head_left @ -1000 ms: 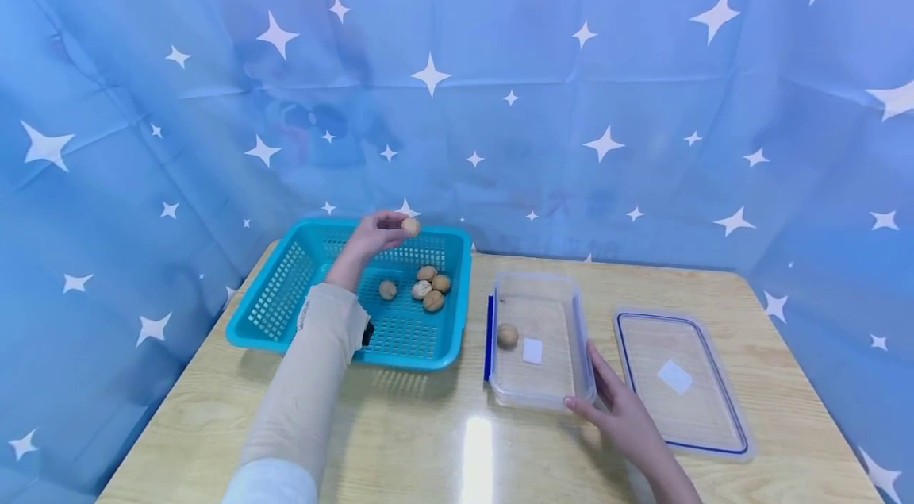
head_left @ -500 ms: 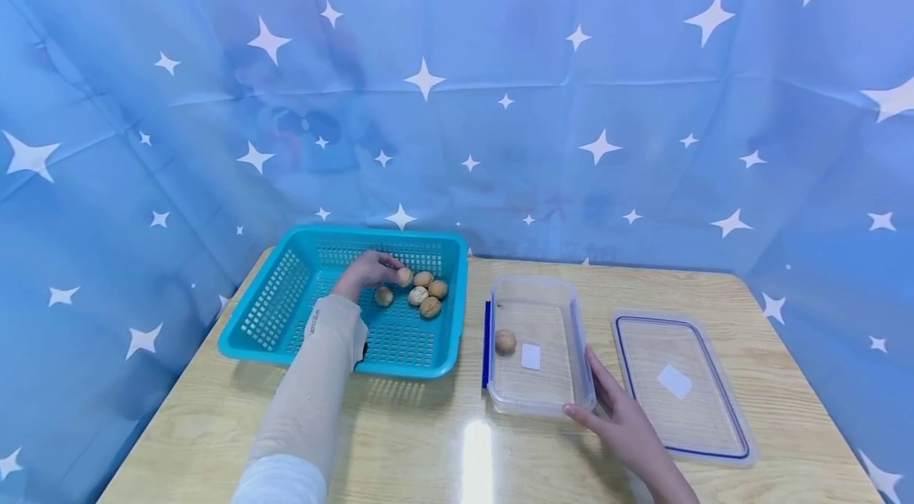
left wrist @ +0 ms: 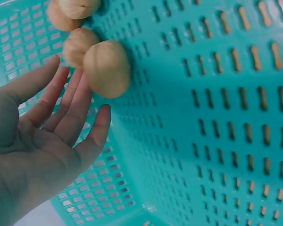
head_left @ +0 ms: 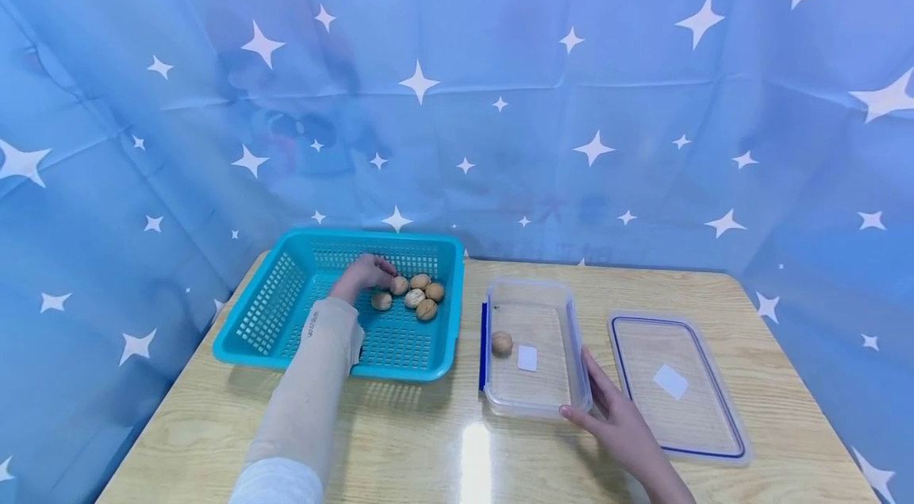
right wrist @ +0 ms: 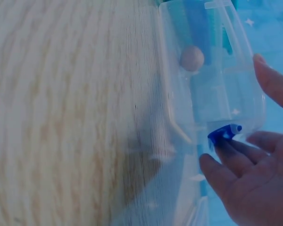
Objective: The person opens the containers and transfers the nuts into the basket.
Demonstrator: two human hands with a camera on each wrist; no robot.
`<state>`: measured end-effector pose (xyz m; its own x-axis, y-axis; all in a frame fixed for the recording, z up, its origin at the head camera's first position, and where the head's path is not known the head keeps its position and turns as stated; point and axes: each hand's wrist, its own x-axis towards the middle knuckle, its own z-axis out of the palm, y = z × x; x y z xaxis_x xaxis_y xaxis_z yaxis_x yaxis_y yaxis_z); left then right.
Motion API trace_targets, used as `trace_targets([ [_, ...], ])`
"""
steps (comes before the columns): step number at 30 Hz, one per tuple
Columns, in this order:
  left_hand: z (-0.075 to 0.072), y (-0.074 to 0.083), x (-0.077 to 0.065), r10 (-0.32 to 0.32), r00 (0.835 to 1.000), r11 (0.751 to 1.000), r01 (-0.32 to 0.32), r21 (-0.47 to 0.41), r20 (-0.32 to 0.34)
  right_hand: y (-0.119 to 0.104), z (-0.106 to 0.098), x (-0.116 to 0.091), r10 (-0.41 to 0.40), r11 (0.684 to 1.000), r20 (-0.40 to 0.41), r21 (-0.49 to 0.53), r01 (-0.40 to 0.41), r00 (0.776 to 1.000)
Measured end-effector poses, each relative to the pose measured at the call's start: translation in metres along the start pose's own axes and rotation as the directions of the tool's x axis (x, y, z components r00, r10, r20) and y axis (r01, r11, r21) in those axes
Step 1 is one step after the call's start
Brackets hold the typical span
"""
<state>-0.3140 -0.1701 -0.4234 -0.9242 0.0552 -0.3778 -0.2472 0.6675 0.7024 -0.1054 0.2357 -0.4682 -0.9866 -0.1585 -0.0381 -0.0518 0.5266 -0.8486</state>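
My left hand (head_left: 366,274) is low inside a turquoise plastic basket (head_left: 264,313), beside a cluster of walnuts (head_left: 426,309). In the left wrist view its fingers are spread and fairly straight, fingertips right at a large walnut (left wrist: 107,69), which they do not grip. My right hand (head_left: 620,426) rests at the near right corner of a clear plastic box (head_left: 531,410), thumb at the front and fingers along the side. One walnut (head_left: 502,344) lies in the box. The right wrist view shows the extended fingers by a blue latch (right wrist: 225,133).
A clear lid (head_left: 703,417) with a blue seal lies flat on the wooden table (head_left: 400,456), right of the box. Another blue latch flap (head_left: 484,345) hangs on the box's left side. Behind the table hangs a blue star-patterned curtain (head_left: 500,155).
My left hand has lowered a walnut from above the basket in among the others and let it go, then drawn slightly left. The right hand has stayed at the box corner.
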Motion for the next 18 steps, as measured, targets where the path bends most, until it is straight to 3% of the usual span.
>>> trace_targets([
  [9, -0.013, 0.012, -0.008, 0.091, 0.996, 0.996, -0.091, -0.002, -0.005, -0.002, 0.000, -0.001, -0.001, 1.000, -0.005, -0.007, 0.001, 1.000],
  [18, -0.018, 0.043, -0.024, 0.192, 0.981, 0.981, -0.192, -0.044, -0.001, -0.001, 0.000, 0.000, -0.016, 1.000, -0.001, -0.001, 0.016, 1.000],
])
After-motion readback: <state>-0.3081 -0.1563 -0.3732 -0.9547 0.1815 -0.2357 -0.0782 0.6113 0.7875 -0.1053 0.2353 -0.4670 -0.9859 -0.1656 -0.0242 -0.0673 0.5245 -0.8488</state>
